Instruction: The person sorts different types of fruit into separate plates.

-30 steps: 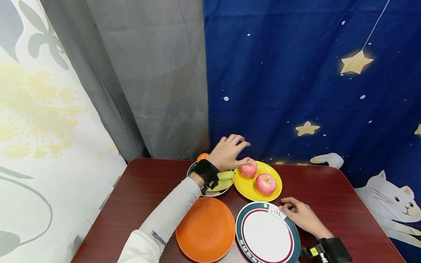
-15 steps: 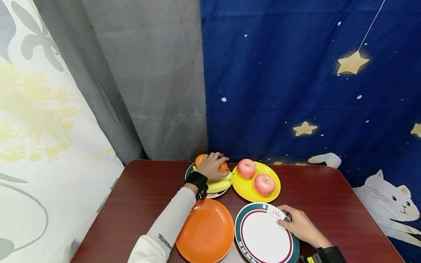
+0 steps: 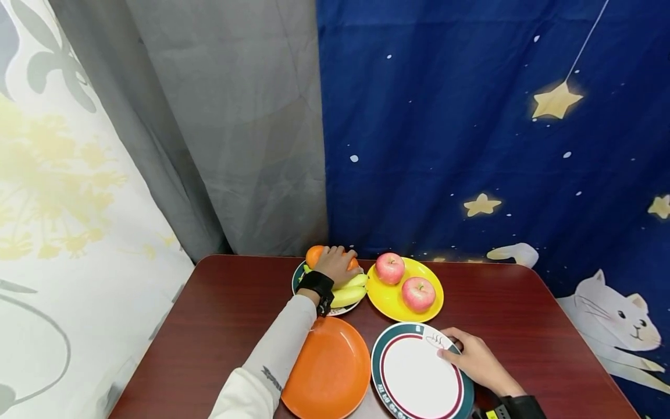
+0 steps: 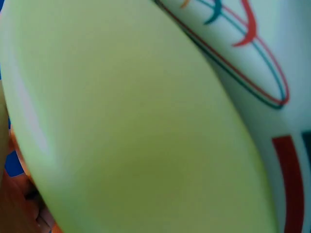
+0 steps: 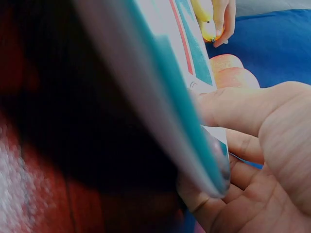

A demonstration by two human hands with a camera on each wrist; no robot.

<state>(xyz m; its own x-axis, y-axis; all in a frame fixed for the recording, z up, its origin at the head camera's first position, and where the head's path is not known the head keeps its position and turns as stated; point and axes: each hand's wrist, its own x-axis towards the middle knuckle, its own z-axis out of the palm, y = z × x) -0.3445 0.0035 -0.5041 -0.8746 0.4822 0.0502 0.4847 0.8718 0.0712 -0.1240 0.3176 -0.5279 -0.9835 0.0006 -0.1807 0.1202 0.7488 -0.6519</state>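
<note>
In the head view my left hand (image 3: 335, 266) reaches to the back-left plate (image 3: 296, 278), its fingers curled over an orange (image 3: 353, 264). A second orange (image 3: 314, 255) sits left of the fingers. Yellow bananas (image 3: 348, 297) lie on the same plate, below the palm; one banana (image 4: 141, 116) fills most of the left wrist view. At the front right, my right hand (image 3: 473, 358) grips the rim of a white plate (image 3: 419, 372) banded in teal and red. In the right wrist view its thumb (image 5: 233, 109) lies over the rim, with fingers (image 5: 204, 206) beneath.
A yellow plate (image 3: 384, 302) at the back carries two red apples (image 3: 418, 294). Between the left sleeve and the white plate is an orange plate (image 3: 327, 372). The dark red table (image 3: 225, 314) ends at a grey and blue curtain (image 3: 419, 145).
My left hand has come down and left from beside the apples onto the orange. My right hand has moved its thumb over the white plate's rim and taken hold of it.
</note>
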